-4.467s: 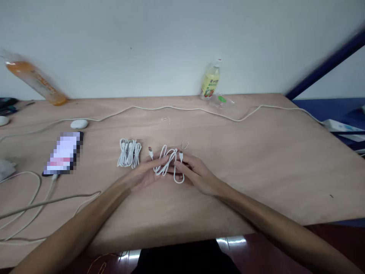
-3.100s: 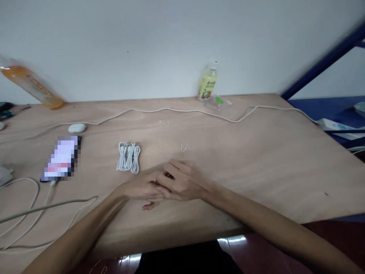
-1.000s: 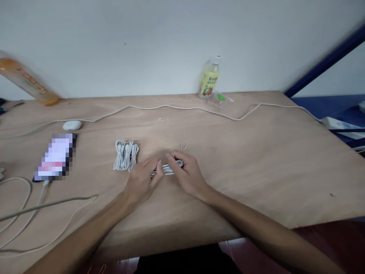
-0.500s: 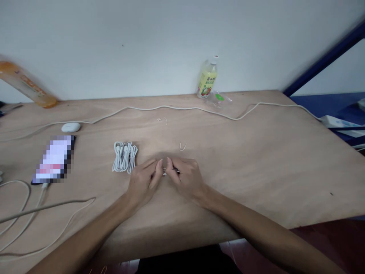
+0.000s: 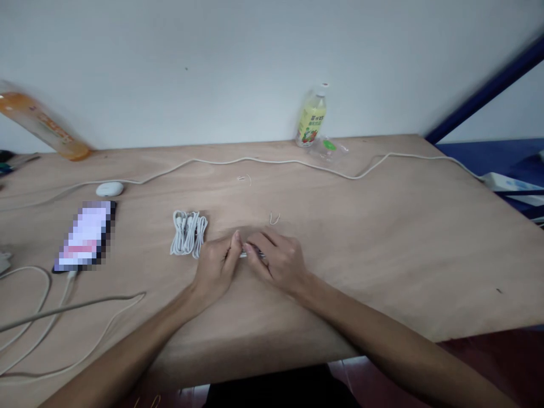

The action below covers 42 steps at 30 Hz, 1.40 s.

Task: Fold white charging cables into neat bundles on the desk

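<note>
My left hand (image 5: 215, 262) and my right hand (image 5: 278, 256) are close together over the table, fingers closed. Between them shows a bit of white cable (image 5: 243, 254), mostly covered by the fingers. Both hands grip it, thumbs nearly touching. Just left of my left hand lie several coiled white cables (image 5: 187, 233) side by side, bundled in loops. A short bent white twist tie (image 5: 275, 219) rests just beyond my right hand, and another thin tie (image 5: 244, 179) lies farther back.
A phone (image 5: 85, 235), plugged into a cable, lies left beside a white earbud case (image 5: 109, 189). A long white cord (image 5: 272, 162) crosses the back. An orange bottle (image 5: 46, 127) leans on the wall; a yellow-labelled bottle (image 5: 311, 120) stands near clear plastic wrapping (image 5: 329, 148).
My right-hand fingers have shifted over the cable, and the right thumb has moved down and slightly left. My left hand stays nearly in place. The view has shifted slightly.
</note>
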Each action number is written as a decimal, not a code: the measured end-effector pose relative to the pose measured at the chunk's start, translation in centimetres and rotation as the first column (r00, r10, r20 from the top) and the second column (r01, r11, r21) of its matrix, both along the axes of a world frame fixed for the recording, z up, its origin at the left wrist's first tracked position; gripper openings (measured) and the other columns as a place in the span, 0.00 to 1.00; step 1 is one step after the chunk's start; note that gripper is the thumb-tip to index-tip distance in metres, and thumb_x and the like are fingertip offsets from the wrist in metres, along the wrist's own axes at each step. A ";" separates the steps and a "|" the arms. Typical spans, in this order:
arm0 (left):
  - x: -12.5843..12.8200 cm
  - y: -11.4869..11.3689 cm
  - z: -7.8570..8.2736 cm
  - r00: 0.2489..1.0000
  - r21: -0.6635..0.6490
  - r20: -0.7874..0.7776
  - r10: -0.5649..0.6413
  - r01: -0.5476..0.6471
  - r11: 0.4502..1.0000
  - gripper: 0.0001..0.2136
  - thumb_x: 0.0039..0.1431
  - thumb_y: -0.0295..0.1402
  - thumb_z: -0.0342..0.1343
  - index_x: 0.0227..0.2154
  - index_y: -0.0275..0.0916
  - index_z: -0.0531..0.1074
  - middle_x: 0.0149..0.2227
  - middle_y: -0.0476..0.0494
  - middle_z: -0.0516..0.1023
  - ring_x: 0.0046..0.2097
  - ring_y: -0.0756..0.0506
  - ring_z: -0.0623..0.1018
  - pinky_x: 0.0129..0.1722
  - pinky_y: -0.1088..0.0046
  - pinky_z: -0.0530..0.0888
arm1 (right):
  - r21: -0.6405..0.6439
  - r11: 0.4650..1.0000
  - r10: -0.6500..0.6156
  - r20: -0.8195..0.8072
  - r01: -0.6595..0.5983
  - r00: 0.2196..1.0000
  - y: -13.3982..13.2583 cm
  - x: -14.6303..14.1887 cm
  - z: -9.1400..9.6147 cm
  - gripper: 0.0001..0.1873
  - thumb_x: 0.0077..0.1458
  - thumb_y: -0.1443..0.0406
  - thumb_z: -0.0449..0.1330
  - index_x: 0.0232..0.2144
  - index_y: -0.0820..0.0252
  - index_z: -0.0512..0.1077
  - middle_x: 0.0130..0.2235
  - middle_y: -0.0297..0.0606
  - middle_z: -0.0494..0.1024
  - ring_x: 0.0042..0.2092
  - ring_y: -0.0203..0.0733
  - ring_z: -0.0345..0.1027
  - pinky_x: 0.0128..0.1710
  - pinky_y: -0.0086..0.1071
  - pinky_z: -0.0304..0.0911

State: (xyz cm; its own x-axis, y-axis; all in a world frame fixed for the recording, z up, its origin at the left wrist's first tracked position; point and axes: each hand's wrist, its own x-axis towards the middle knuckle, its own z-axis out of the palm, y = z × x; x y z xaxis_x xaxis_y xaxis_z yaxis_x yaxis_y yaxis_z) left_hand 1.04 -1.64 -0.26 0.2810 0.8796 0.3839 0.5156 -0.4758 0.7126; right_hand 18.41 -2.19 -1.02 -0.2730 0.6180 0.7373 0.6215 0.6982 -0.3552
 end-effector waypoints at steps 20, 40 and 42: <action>0.2 -0.4 0.0 0.957 0.611 -0.266 0.119 0.071 0.789 0.23 0.79 0.26 0.49 0.23 0.40 0.69 0.20 0.53 0.67 0.21 0.51 0.66 0.22 0.71 0.60 | -0.730 0.481 0.068 -0.522 -0.486 0.850 0.4 0.0 0.3 0.23 0.71 0.56 0.52 0.24 0.56 0.68 0.25 0.30 0.66 0.28 0.36 0.59 0.31 0.31 0.56; 0.3 -1.1 -0.1 0.985 0.528 -0.155 0.076 0.017 0.849 0.18 0.76 0.25 0.52 0.25 0.41 0.67 0.22 0.54 0.67 0.23 0.51 0.65 0.25 0.72 0.61 | -0.710 0.628 0.076 -0.353 -0.320 0.933 -0.1 -0.1 0.0 0.30 0.75 0.56 0.51 0.18 0.55 0.61 0.18 0.28 0.61 0.22 0.33 0.54 0.24 0.30 0.50; 0.3 -0.9 -0.1 0.984 0.519 -0.160 0.079 0.015 0.855 0.19 0.77 0.25 0.52 0.26 0.41 0.67 0.22 0.54 0.68 0.23 0.51 0.65 0.24 0.71 0.61 | -0.715 0.616 0.070 -0.368 -0.331 0.927 -0.2 -0.2 -0.1 0.30 0.76 0.55 0.50 0.19 0.56 0.64 0.19 0.29 0.64 0.23 0.34 0.58 0.25 0.30 0.52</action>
